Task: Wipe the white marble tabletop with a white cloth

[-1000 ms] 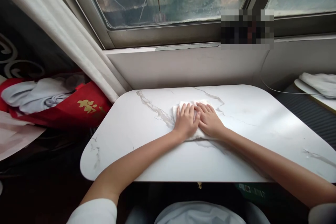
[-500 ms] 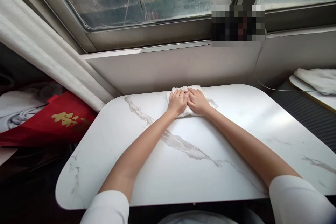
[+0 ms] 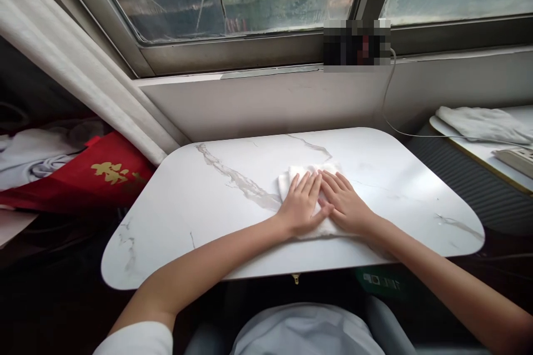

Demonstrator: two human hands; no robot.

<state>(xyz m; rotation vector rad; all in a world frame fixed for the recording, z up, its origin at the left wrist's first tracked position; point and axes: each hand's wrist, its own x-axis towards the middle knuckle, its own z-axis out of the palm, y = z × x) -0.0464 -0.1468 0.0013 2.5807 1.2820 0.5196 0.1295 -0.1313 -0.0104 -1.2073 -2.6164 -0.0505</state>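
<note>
A folded white cloth [image 3: 328, 228] lies flat on a white marbled tabletop [image 3: 166, 205], right of its middle. My left hand [image 3: 303, 208] rests palm down on the cloth's left part, fingers stretched forward and its thumb pointing toward the other hand. Beside it, my right hand [image 3: 345, 202] presses flat on the right part, fingers also stretched out. The two hands touch or nearly touch near the thumbs. Much of the cloth is hidden beneath them.
Behind the table stand a low wall and a window frame [image 3: 233, 55]. A pale curtain [image 3: 95, 72] hangs at the left, near a red bag [image 3: 112, 177] with gold print. To the right, another surface holds a white cloth [image 3: 483, 123]; a thin cable [image 3: 387, 89] runs there.
Both hands and the cloth have slid nearer to me and to the right across the tabletop. The hands remain flat on the cloth. The camera view has shifted slightly.
</note>
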